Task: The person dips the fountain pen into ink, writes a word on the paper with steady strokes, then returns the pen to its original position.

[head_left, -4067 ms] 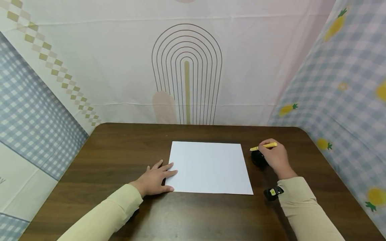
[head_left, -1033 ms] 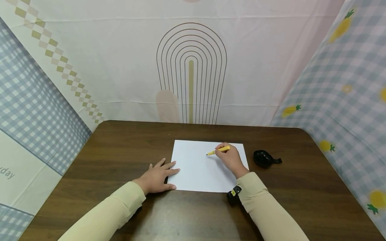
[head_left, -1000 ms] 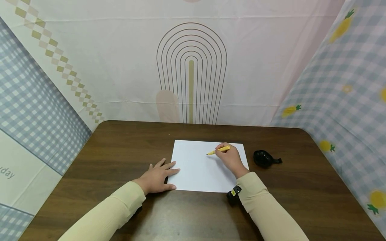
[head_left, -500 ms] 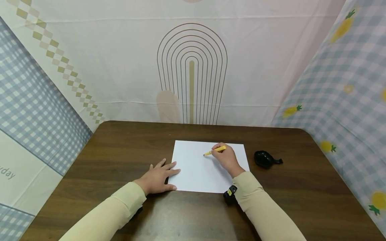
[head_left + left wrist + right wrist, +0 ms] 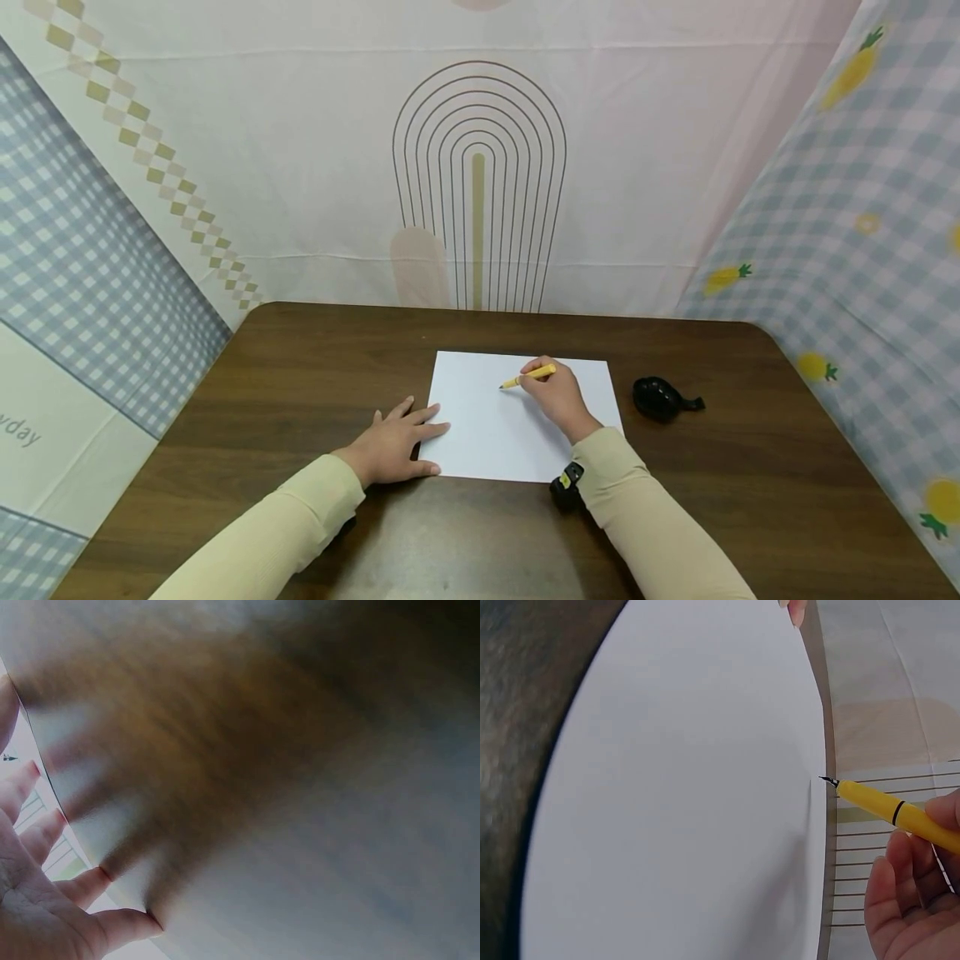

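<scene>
The head view shows, nearest me, my left sleeve (image 5: 277,525) and right sleeve (image 5: 660,517), both pale cream, reaching in over the dark wood-grained table (image 5: 465,542). A small black device (image 5: 566,486) sits at my right wrist, by the cuff. A little further on, my left hand (image 5: 388,450) lies palm down with its fingers spread apart, the thumb and some of the fingertips resting on the left edge of a sheet of white paper (image 5: 480,442). The left wrist view shows those fingertips along the paper's edge as well.

The sheet lies flat on the table, in front of me and between my hands. Over its right half is my right hand (image 5: 557,400), thumb and fingers pinched round a yellow pen (image 5: 528,377). The pen slants, its dark nib pointing down and to the left over the upper part of the paper; I cannot tell whether the nib touches it. In the right wrist view a black ring circles the yellow barrel.

Just beyond the sheet's right edge, apart from it, a glossy black rounded object (image 5: 658,398) with a narrow tail rests on the table. Behind the table hangs a white cloth (image 5: 300,167) printed with nested arches; to the right hangs a blue checked cloth (image 5: 817,250) with yellow pineapples.
</scene>
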The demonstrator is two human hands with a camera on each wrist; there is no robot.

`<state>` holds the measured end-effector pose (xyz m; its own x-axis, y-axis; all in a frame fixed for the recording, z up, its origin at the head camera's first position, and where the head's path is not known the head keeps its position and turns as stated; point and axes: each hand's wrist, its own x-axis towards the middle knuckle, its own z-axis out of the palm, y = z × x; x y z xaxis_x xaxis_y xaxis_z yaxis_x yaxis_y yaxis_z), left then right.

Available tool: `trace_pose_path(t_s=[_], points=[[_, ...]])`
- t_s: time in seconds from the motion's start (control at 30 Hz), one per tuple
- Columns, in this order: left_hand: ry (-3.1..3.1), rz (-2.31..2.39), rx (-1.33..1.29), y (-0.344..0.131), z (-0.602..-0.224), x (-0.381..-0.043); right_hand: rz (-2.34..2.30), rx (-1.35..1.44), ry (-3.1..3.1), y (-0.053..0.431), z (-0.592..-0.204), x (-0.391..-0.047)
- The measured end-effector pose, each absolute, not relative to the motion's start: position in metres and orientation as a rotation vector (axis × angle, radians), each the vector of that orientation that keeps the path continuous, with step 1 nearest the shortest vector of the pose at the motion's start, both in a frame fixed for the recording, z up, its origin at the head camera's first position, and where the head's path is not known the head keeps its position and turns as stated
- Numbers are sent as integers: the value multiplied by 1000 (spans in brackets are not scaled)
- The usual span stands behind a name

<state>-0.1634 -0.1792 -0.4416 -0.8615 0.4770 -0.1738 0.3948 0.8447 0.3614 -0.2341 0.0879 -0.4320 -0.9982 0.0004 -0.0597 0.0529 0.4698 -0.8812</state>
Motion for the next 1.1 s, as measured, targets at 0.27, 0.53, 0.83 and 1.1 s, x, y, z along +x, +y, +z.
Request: trace_pose_path(t_s=[0.27,0.53,0.83,1.1], points=[[2770,458,673,-177,-441,-164,-1567,48,2660,85,-433,-234],[2769,454,668,-177,-439,-164,-1546,56,2663,86,-431,-234],[2757,465,659,-178,-436,-164,-1529,45,2678,88,-429,-234],[2756,468,664,-179,-437,-164,-1506,68,2693,94,-429,-234]])
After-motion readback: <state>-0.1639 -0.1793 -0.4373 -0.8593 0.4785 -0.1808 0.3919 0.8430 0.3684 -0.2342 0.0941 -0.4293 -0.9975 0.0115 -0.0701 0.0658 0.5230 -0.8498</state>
